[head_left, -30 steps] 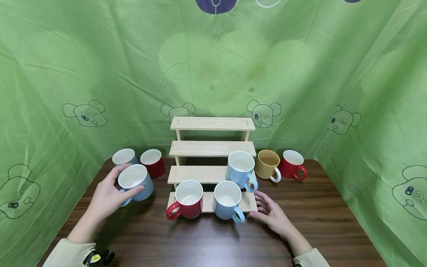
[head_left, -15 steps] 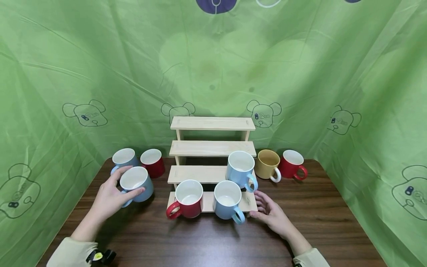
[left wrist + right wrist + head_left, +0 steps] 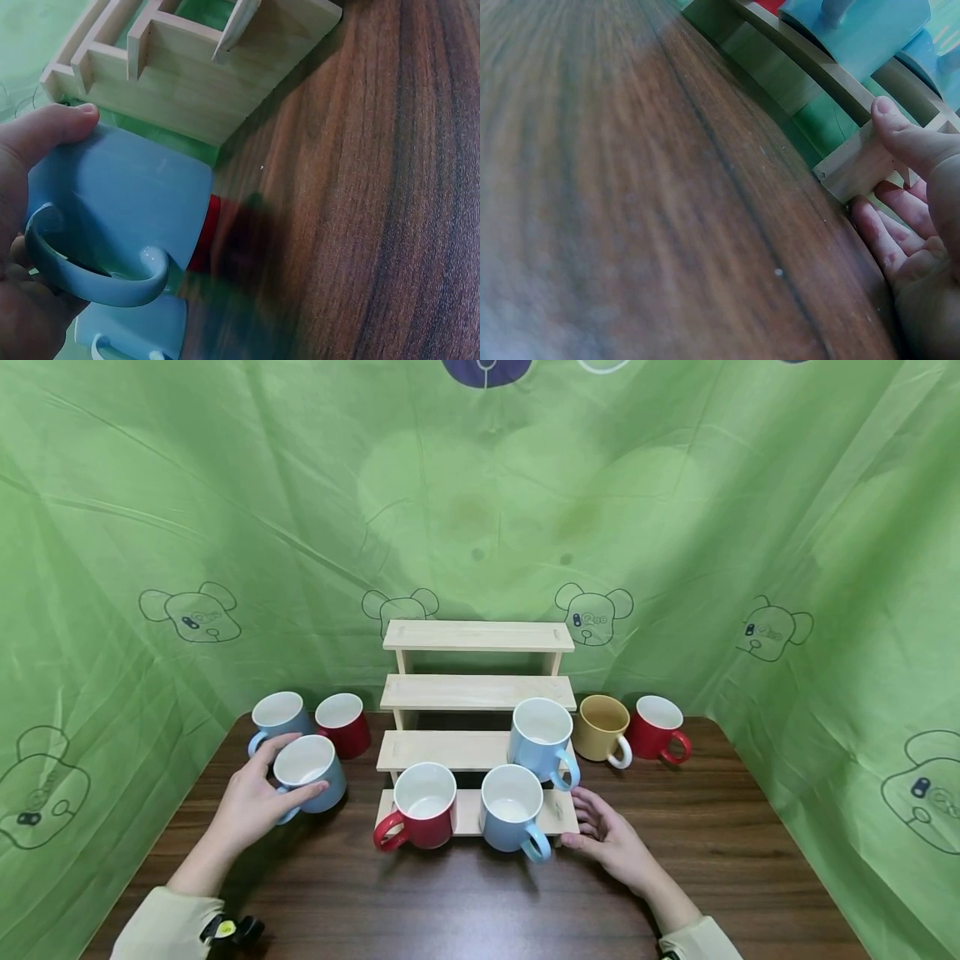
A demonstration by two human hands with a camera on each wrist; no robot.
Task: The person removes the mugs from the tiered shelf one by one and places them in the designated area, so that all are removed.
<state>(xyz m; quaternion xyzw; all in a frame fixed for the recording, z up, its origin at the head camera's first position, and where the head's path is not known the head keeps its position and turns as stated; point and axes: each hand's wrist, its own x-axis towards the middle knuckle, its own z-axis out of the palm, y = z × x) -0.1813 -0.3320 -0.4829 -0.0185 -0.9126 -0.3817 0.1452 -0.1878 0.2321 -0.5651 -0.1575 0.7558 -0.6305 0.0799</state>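
Observation:
My left hand (image 3: pixel 251 800) grips a light blue mug (image 3: pixel 327 783) with a white inside, thumb on one side and fingers round the other. In the left wrist view this mug's handle (image 3: pixel 97 289) faces the camera. Whether its base touches the table is unclear. My right hand (image 3: pixel 617 852) holds the right end of the lowest step of a tiered wooden rack (image 3: pixel 480 637), thumb at the front and fingers at the side. On that step stand a red mug (image 3: pixel 435 831) and a blue mug (image 3: pixel 504 833). Another blue mug (image 3: pixel 536 756) stands one step higher, at the right.
Behind my left hand are a blue mug (image 3: pixel 283 720) and a red mug (image 3: pixel 348 739). Right of the rack stand a mustard mug (image 3: pixel 596 739) with a white handle and a red mug (image 3: pixel 647 739). Green cloth (image 3: pixel 480 510) surrounds the dark wooden table (image 3: pixel 450 910).
My left hand with its blue mug has shifted slightly right and a little down, uncovering the handle of the blue mug behind. My right hand has stayed at the rack.

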